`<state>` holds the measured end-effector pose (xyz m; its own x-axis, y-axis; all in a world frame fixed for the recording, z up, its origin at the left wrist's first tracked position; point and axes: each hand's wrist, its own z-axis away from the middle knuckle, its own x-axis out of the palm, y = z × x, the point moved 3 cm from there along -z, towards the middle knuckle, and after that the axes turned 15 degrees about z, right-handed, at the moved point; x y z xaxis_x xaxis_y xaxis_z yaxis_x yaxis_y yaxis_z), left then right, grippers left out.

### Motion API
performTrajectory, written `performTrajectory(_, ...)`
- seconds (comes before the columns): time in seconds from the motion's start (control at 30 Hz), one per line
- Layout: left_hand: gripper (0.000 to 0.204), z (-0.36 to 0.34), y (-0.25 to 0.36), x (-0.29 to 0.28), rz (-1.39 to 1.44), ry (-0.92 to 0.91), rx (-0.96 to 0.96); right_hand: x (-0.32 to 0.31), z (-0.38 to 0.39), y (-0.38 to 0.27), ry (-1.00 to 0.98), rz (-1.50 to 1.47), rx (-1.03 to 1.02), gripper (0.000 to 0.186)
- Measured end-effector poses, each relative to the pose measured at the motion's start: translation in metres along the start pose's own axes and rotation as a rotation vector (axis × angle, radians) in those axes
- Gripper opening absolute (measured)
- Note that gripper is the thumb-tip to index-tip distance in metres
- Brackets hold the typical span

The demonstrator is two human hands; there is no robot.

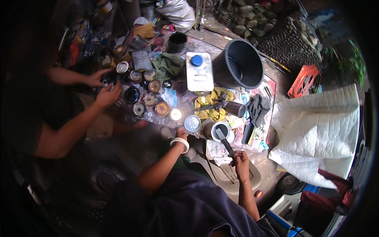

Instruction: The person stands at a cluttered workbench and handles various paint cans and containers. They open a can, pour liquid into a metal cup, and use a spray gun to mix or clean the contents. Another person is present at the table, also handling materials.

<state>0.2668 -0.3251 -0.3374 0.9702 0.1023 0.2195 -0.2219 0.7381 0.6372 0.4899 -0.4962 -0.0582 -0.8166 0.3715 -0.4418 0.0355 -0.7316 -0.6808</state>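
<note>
My right hand (pixel 240 160) is closed round the dark end of a flat spatula (pixel 226 145). The spatula's pale tip lies over the mouth of an open can (pixel 215 136) with dark contents, at the table's near edge. A roll of cream tape (pixel 179 145) circles my left wrist. My left hand (pixel 182 133) is at the table edge, just left of a round can with a pale silvery-blue top (pixel 192 123); its fingers are too small and shaded to read. A lit, whitish-topped jar (pixel 175 115) stands close by.
At left, a co-worker's hands (pixel 103 87) hold a dark container. Several paint jars (pixel 150 99) crowd the table's left half. A metal canister (pixel 199 73) and a black bucket (pixel 239 65) stand behind. A spray gun (pixel 225 106) lies on yellow cloth. White quilted sheeting (pixel 316 130) is at right.
</note>
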Motion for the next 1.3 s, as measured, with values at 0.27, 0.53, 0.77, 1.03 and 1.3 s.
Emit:
performTrajectory(0.27, 0.065, -0.036, -0.007, -0.018, -0.145, -0.007, 0.146, 0.003, -0.005, 0.021, -0.207, -0.256, -0.012, 0.051)
performTrajectory(0.53, 0.064, -0.005, 0.019, 0.007, -0.095, -0.026, 0.051, 0.011, -0.005, 0.016, -0.316, -0.392, 0.002, 0.056)
performTrajectory(0.77, 0.05, -0.003, 0.039, 0.02, 0.164, 0.013, -0.099, 0.016, -0.007, 0.02, -0.341, -0.369, 0.016, 0.054)
performTrajectory(1.03, 0.01, 0.006, 0.049, 0.037, 0.309, 0.064, -0.161, 0.025, -0.007, 0.026, -0.377, -0.435, 0.081, 0.051)
performTrajectory(1.3, 0.025, 0.015, 0.062, 0.047, 0.191, -0.018, -0.144, 0.025, 0.001, 0.028, -0.312, -0.445, 0.198, 0.031)
